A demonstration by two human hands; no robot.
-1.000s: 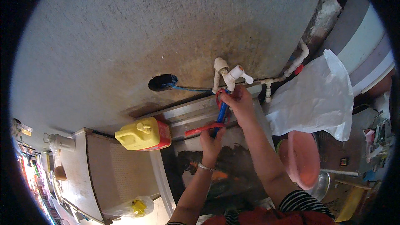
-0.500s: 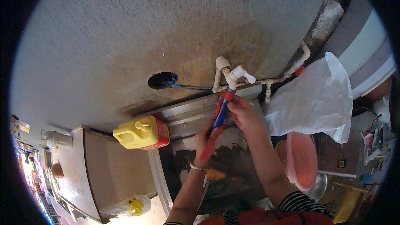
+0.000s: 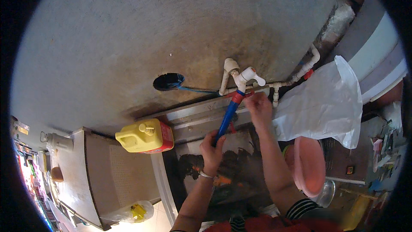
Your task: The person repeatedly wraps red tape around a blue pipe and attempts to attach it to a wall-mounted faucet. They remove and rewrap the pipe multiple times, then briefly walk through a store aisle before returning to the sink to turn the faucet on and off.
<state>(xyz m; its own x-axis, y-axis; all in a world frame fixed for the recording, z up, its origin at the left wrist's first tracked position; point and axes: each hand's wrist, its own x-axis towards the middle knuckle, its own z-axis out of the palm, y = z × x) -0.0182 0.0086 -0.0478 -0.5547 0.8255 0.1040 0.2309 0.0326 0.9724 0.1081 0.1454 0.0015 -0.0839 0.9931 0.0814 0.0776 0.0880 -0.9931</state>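
A white tap (image 3: 248,75) with a lever handle sticks out from the wall above the sink. Fitted on its spout is a blue hose (image 3: 227,118) that slants down to the left. My left hand (image 3: 211,154) is closed around the hose's lower part. Around the hose's top, just under the spout, a red strip (image 3: 237,97) is wrapped. My right hand (image 3: 260,108), slightly blurred, is closed beside the spout with the strip's loose part at its fingertips. Some red also shows behind the hose, lower down.
The metal sink (image 3: 161,176) below holds dark and orange matter I cannot make out. At its left stands a yellow jug (image 3: 136,136); on the right are a white plastic bag (image 3: 319,103) and a pink basin (image 3: 311,167). Pale pipes (image 3: 307,66) run along the wall.
My right hand has moved off the hose to the right, drawing out the red strip. Its long tail no longer hangs over my left wrist. The left hand stays on the hose's lower part.
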